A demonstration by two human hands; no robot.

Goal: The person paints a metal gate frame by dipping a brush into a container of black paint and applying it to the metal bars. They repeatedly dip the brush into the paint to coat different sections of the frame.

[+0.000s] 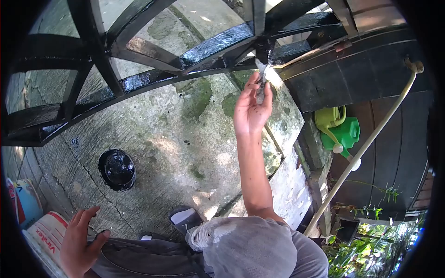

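My right hand (pixel 252 111) is raised in front of the black metal grille (pixel 218 41), its fingers closed around a paintbrush (pixel 261 69). The brush's pale part shows above my fingertips, and its dark end meets a bar of the grille. Wet-looking black paint shines on several bars. At the lower left, my left hand (pixel 82 245) has its fingers apart and holds nothing, beside my knee and near a white bucket (pixel 48 236). A small round tub of black paint (pixel 117 170) stands on the concrete floor, forward of the left hand.
Two green watering cans (pixel 340 132) sit by the dark wall on the right. A long pale pole (pixel 364 153) slants in front of them. A blue paint can (pixel 27 199) stands at the left edge, and leafy plants (pixel 366 245) grow at the lower right.
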